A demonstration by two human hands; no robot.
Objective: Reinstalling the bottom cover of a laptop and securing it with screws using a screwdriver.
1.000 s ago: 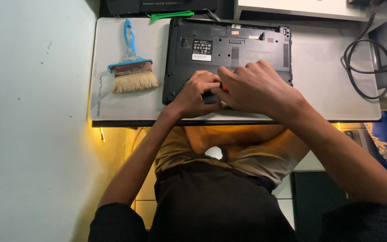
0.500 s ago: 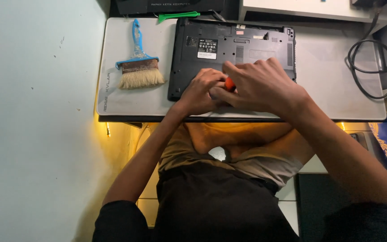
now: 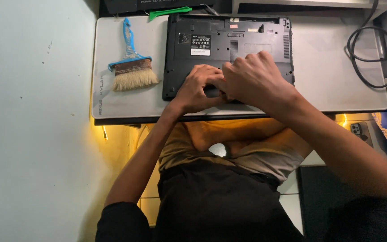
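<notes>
Black plastic laptop (image 3: 229,42) lies underside-up on the counter (image 3: 332,58), casing intact; left hand (image 3: 198,87) and right hand (image 3: 254,78) curl over its near edge; what each grip holds I cannot tell.

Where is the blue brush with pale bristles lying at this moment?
In the head view, the brush lies on the grey mat, left of the upturned black laptop, with its bristles pointing toward the person and a green tool beyond it.
</notes>
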